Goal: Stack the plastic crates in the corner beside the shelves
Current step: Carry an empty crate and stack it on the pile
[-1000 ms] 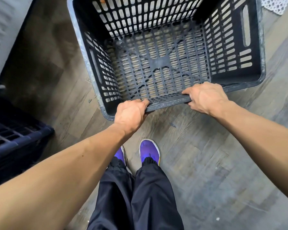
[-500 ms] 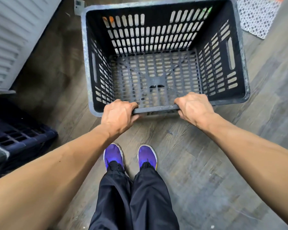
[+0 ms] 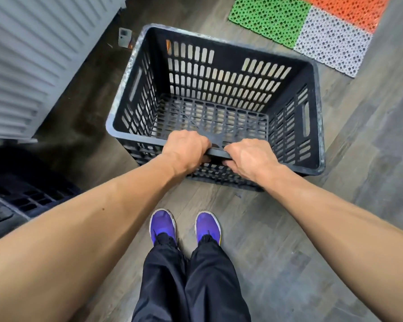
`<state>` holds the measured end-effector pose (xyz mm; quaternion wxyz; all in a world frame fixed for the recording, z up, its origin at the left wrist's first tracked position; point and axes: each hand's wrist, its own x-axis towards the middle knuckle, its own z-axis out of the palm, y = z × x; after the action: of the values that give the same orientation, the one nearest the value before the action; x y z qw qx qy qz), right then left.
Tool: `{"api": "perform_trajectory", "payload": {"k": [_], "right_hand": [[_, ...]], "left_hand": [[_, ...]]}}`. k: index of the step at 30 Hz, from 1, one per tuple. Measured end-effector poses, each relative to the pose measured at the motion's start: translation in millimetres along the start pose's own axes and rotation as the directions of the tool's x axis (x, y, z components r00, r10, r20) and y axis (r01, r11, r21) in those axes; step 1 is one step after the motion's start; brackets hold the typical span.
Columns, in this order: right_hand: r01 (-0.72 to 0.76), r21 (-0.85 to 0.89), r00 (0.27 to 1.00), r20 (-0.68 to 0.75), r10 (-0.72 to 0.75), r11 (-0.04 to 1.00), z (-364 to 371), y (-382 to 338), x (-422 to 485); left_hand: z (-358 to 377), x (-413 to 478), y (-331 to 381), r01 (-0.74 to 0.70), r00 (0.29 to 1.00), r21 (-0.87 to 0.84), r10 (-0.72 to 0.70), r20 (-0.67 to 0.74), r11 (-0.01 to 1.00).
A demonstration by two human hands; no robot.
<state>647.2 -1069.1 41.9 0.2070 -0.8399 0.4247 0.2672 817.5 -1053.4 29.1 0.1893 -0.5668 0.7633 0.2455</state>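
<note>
Head view is showing both hands, the left hand [image 3: 187,147] and right hand [image 3: 249,156], gripping the near rim of the black crate [image 3: 219,75] on the floor [image 3: 277,252] (another dark crate [image 3: 21,196] sits left); keeping it level is advisable.

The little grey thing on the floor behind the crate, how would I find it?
Start at the big dark slotted crate both hands grip. Look past its far left corner, toward the white slatted panel. The small grey square object lies flat there, far smaller than anything nearby.
</note>
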Motion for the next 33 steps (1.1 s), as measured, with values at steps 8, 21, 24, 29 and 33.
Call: {"api": "perform_trajectory", "payload": {"k": [8,21,24,29,33], "right_hand": [[-0.119,0.037,0.991,0.061,0.116,0.992,29,-8,-4],[-0.046,-0.094,0.998,-0.040,0.042,0.994,-27,-6,-52],[0.024,-0.167,0.996,-0.076,-0.037,0.986,-44,-23,-80],[0.085,-0.219,0.989,-0.100,-0.109,0.972,-88,-47,-124],[0.157,-0.257,0.969,-0.148,-0.200,0.954,-139,-72,-171]], "left_hand": [[21,-21,-6,-0.049,0.998,0.059,0.047,0.035,0.997],[-8,-71,13,0.009,0.993,0.017,-0.007,-0.120,1.000],[-16,-109,17,0.029,0.990,-0.029,-0.033,-0.140,0.999],[-50,-173,28,0.102,0.980,-0.089,-0.115,-0.162,0.991],[-99,-240,37,0.186,0.961,-0.132,-0.208,-0.181,0.974]]}}
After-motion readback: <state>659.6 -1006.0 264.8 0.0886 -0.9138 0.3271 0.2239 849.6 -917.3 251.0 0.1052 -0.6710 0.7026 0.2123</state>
